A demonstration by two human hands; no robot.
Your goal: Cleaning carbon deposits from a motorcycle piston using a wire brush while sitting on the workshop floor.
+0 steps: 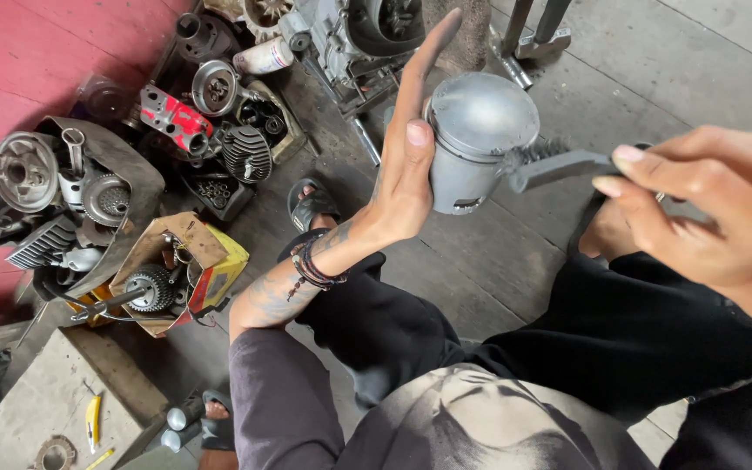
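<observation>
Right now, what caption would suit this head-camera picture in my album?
Left hand grips a grey metal piston while the right hand scrubs it with a small brush.

Grey concrete floor, engine parts heaped at left, cardboard box of gears beside them, engine block beyond.

Open concrete floor to the upper right and ahead of the knees: clear passage there. Left side blocked: heap of engine parts and cardboard box against the red wall. Straight ahead, engine block and metal stand legs crowd the far edge. Sandalled foot lies between heap and lap. Concrete slab with yellow tool fills lower left.
</observation>
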